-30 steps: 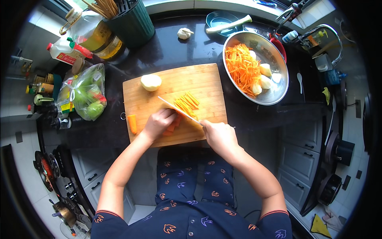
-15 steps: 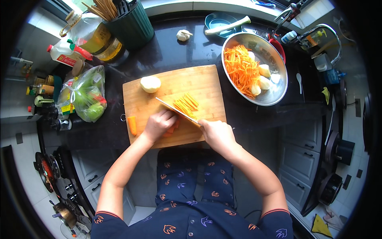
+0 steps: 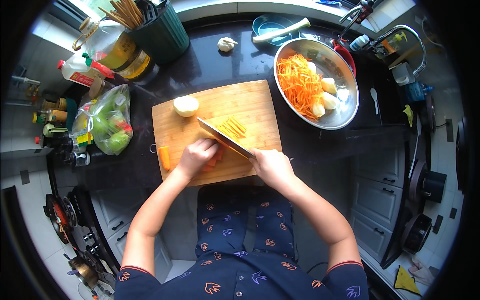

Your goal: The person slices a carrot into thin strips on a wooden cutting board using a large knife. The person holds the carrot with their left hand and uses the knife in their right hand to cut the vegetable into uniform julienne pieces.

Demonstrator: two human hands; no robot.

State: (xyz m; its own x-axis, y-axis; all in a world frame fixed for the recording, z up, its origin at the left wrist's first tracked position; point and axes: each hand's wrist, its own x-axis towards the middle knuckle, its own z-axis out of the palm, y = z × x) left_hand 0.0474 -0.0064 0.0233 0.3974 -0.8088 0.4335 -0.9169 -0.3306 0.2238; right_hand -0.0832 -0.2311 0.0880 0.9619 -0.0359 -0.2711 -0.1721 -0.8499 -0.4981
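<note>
Two hands busy over the cutting board [image 3: 255,100]: right hand [image 3: 272,166] wrapped round the handle of a knife [image 3: 227,138], left hand [image 3: 196,155] curled tight, holding down some carrot slices [image 3: 212,162]. What's changed over the last second is mostly the knife. The blade was a thin pale line before, and now its broader dark face shows, so it's been tipped a bit. The little pile of carrot strips [image 3: 232,128] is still along the far side of the blade and the left hand has hardly budged, so I'd call it mid-cut, with slices left to do.

Stuff I can't make out: the left fingertips are tucked in near the blade, and that hand covers part of the slices, so no idea how many there are. The handle's mostly buried in the right fist. Can't tell if the edge is touching wood either. Carrot chunk [image 3: 164,158] at the board's left edge is easy to see, as is the metal bowl [image 3: 351,107] of shredded carrot [image 3: 300,85] off to the right on the worktop [image 3: 210,65].
</note>
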